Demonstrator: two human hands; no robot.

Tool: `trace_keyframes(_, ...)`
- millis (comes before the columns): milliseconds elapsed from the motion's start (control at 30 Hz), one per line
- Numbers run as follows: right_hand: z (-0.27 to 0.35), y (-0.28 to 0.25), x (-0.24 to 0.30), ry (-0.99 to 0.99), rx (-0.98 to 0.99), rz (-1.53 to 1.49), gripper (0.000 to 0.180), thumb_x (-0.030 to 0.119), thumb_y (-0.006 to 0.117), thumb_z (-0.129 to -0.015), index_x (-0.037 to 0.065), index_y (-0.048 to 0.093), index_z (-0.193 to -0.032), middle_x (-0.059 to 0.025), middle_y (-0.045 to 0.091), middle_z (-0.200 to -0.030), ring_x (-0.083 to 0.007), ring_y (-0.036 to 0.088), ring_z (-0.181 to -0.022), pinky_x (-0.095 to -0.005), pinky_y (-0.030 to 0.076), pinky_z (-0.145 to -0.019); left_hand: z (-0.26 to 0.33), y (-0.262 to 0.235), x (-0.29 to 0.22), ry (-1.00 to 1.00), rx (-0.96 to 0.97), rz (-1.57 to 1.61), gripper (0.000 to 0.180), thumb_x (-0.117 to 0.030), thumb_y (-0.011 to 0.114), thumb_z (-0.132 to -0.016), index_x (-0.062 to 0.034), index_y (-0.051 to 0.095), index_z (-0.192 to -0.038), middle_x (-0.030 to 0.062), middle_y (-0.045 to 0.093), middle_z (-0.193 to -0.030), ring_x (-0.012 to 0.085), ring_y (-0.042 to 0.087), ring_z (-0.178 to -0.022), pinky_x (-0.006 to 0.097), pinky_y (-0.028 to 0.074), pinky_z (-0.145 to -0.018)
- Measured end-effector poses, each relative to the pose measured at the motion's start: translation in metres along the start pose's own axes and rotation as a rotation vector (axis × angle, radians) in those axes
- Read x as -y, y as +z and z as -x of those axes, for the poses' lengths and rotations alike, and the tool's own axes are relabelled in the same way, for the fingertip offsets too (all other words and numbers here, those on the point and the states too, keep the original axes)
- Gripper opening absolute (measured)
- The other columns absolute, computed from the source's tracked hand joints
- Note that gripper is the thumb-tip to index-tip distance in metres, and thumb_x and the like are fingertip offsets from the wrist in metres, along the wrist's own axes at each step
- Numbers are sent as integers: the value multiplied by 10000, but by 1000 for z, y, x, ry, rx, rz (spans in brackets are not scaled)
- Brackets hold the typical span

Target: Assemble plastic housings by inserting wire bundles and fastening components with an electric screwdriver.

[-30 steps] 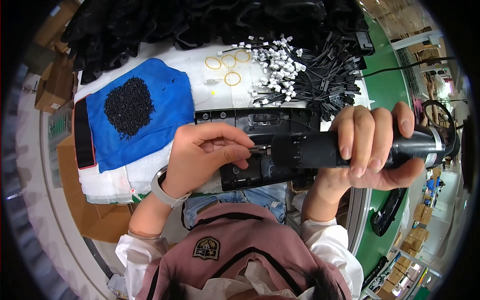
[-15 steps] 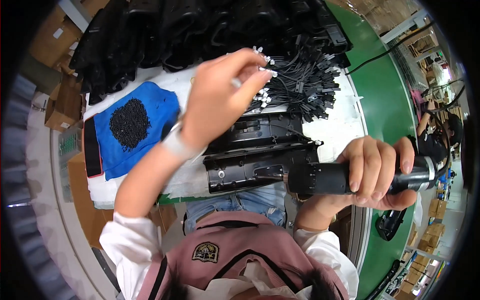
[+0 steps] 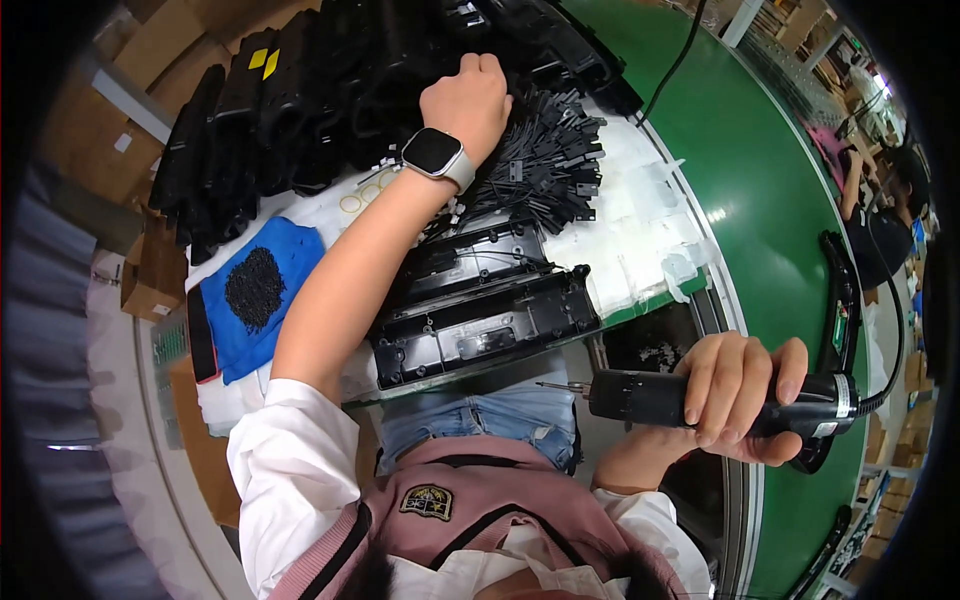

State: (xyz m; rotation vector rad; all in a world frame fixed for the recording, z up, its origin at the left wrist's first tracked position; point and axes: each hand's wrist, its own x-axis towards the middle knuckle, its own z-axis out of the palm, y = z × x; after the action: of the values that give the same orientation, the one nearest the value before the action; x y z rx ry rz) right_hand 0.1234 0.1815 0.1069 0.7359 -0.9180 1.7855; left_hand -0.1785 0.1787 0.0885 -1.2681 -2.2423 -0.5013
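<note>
From the head camera, the right hand has its grip closed round a black electric screwdriver, fingers wrapped over the barrel and the thumb under it. The tool lies roughly level, its thin bit pointing away from the grip toward the person's left, and a cable leaves its rear end on the far side of the hand. The bit tip hangs in the air just off the near edge of the counter, touching nothing.

Just beyond the bit, up and to the left of that grip, a long black plastic housing lies on the counter with its open inside facing up.

The left hand is stretched far forward, well apart from the right one, with a smartwatch on the wrist. Its fingers are curled down into a stack of black moulded parts at the far edge of the counter; whether the grip has actually closed on one of them cannot be told, since the fingertips are hidden.

Beside that wrist lies a heap of black cable pieces. Nearer the elbow, a blue cloth carries a small pile of dark screws. A green conveyor belt runs along past the right hand.
</note>
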Motion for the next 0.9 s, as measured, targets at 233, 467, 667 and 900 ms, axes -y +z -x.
trace_keyframes(233,6,-4,1,14,6,-41,380,310,662,-864,60,404,-987,-32,587,-590,-139,572,-428,-261,481,-433,5,4,8,-19,-65,89,197,-200,681,-767,-74,667,-917,126,640,-858,312,644,-708,381,528,-610)
trace_keyframes(467,8,-5,3,-4,-4,-5,391,318,669,-859,65,404,-993,-27,585,-588,-132,574,-431,-261,485,-441,6,-83,15,-118,-426,872,114,-66,687,-785,-27,661,-890,70,668,-673,135,680,-681,226,498,-574)
trace_keyframes(667,7,-4,-7,65,16,-15,414,337,686,-845,71,409,-1001,-27,601,-616,-133,568,-423,-263,481,-443,23,-107,43,-64,-533,1116,182,-52,576,-908,61,541,-1047,193,665,-964,238,681,-833,276,558,-680)
trace_keyframes(900,4,-6,-1,119,57,-14,424,326,709,-826,79,413,-1003,-28,589,-587,-130,564,-425,-257,480,-443,83,-133,43,491,-530,462,237,74,736,-697,4,675,-915,100,679,-820,173,611,-685,249,486,-590)
